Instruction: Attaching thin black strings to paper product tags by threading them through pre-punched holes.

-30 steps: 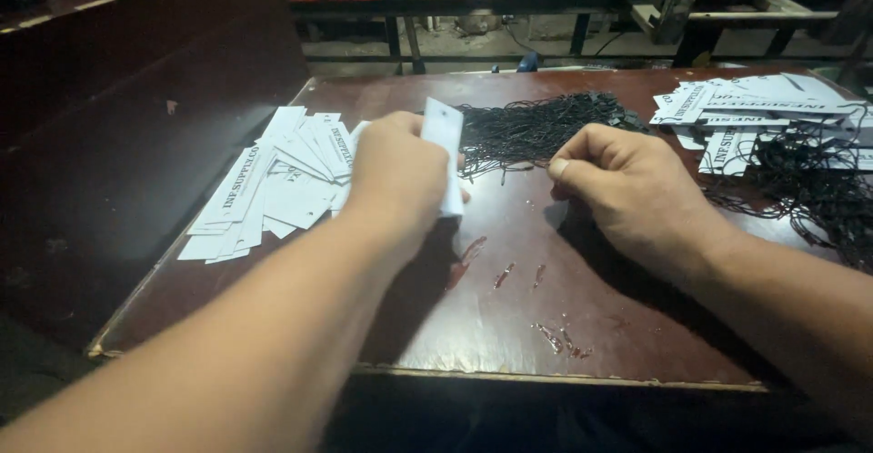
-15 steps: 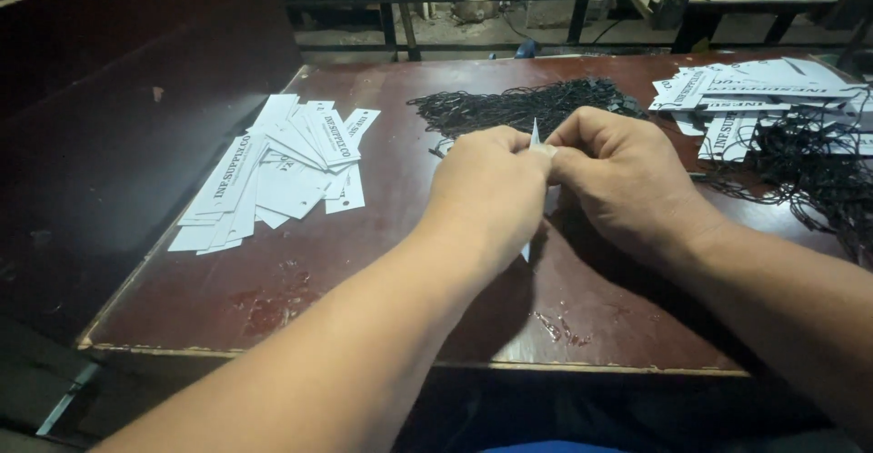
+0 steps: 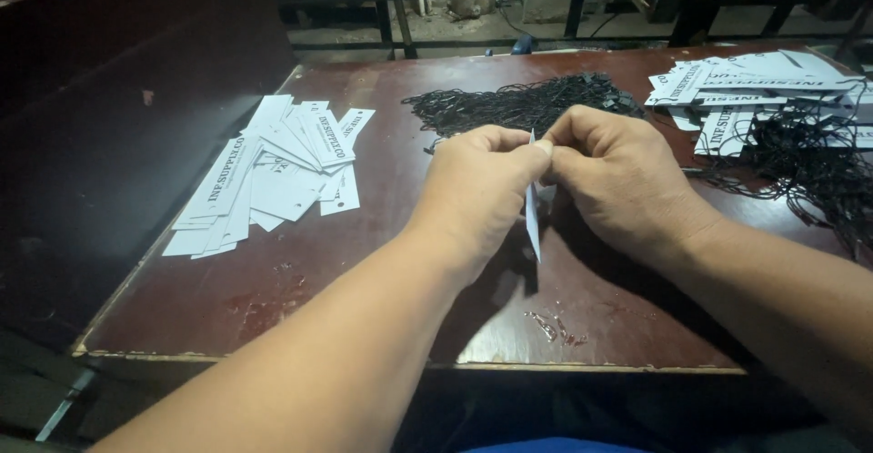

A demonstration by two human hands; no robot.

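My left hand (image 3: 477, 189) and my right hand (image 3: 618, 180) meet over the middle of a dark red table (image 3: 300, 289). Between their fingertips they pinch a white paper tag (image 3: 531, 212), held on edge with its long side hanging down. The fingertips of both hands close on the tag's top end. Just beyond the hands lies a heap of thin black strings (image 3: 518, 103). Whether a string is in the fingers is hidden.
A fanned pile of white printed tags (image 3: 273, 176) lies at the left. At the far right another pile of tags (image 3: 755, 85) is tangled with black strings (image 3: 809, 171). A dark board slopes along the left side. Metal frames stand behind the table.
My left hand carried the tag from the left pile toward the middle, where my right hand met it. Both hands now hold the tag on edge, slightly nearer than before.
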